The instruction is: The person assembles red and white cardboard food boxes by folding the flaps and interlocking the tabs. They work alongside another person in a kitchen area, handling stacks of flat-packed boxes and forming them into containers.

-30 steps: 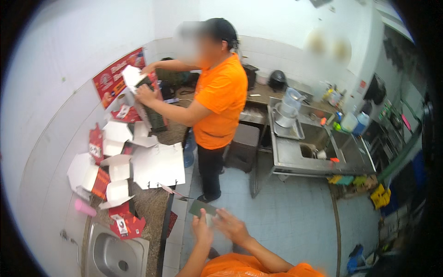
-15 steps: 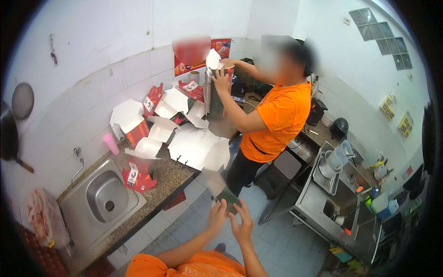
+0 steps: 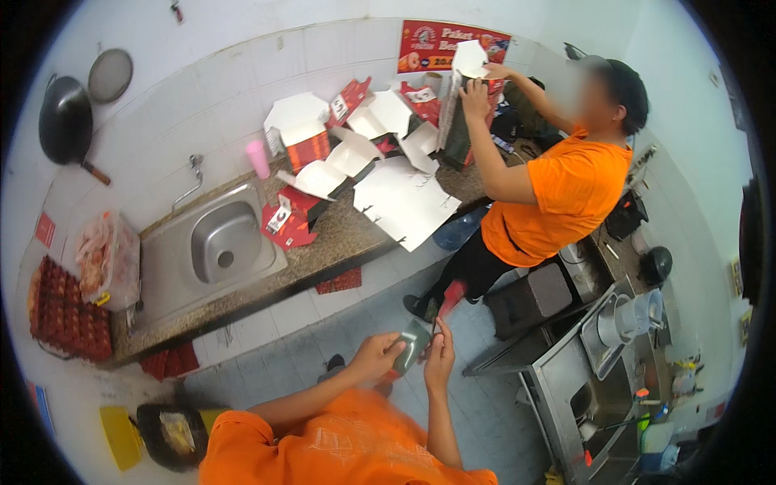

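Above the floor in front of me, my left hand (image 3: 380, 357) and my right hand (image 3: 439, 353) hold a cardboard food box (image 3: 415, 344) between them. Its dark green face shows, with a blurred red flap sticking up by my right fingers. My left thumb presses on the green side, while the right fingers pinch the other edge. On the counter beyond lie a flat white box sheet (image 3: 404, 198), open white-lined boxes (image 3: 349, 153) and red folded cartons (image 3: 288, 220). One part-formed red box (image 3: 301, 133) stands against the wall.
A co-worker in orange (image 3: 558, 198) handles a tall stack of cartons (image 3: 466, 109) at the counter's far end. A steel sink (image 3: 230, 230), a pink cup (image 3: 258, 159) and egg trays (image 3: 69, 311) are at left. A steel sink unit (image 3: 558, 404) stands at right.
My view has swung left, so the counter and co-worker appear farther right. The box in my hands has turned: its pale part is out of sight and a red flap shows.
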Demonstrator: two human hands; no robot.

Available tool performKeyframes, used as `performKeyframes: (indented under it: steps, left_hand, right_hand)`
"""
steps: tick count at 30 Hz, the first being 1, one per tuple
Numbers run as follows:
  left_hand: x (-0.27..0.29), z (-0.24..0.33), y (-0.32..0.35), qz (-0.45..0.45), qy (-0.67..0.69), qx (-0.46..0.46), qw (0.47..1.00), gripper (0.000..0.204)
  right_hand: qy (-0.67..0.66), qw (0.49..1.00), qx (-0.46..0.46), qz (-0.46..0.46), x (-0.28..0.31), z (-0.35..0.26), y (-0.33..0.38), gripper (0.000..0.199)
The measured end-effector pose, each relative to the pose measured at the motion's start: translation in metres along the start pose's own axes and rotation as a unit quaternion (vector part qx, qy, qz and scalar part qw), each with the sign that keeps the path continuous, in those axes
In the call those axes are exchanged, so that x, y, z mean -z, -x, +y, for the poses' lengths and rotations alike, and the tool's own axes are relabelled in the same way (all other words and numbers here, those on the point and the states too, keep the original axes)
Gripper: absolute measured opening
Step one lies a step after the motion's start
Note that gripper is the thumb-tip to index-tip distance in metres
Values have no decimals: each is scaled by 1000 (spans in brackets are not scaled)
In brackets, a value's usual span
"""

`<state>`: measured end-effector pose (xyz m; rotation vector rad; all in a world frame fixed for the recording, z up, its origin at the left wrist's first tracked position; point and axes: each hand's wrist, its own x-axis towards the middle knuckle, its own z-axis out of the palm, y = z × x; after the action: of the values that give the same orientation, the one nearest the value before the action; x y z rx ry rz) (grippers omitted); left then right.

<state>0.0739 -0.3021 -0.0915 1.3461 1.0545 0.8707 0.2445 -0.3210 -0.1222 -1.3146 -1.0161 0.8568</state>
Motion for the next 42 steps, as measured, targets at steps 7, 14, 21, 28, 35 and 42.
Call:
performKeyframes:
  steps: [7,14,21,28,35,42]
  left_hand:
    - [21,-18,33,-21,-142,58,988,22]
    - [20,-9,42,90,-112,81,986,29]
    - [33,1,45,80,-92,151,981,30]
    - [33,-7,46,82,-121,89,985,29]
    - [53,17,35,42,-77,63,994,31]
    - [71,-7,4,45,-58,5,997,34]
  right_hand:
    - [-25,932,-254,-256,27,5,-2,28]
    - [-34,958,-174,-226,10,14,-22,18]
    - [10,954,-27,-299,-21,-41,-30,12]
    - [132,906,-19,-401,-19,-47,-33,27]
    - [174,906,-19,-385,-27,-57,-36,32]
    - [294,850,275,-341,-67,-124,-19,53]
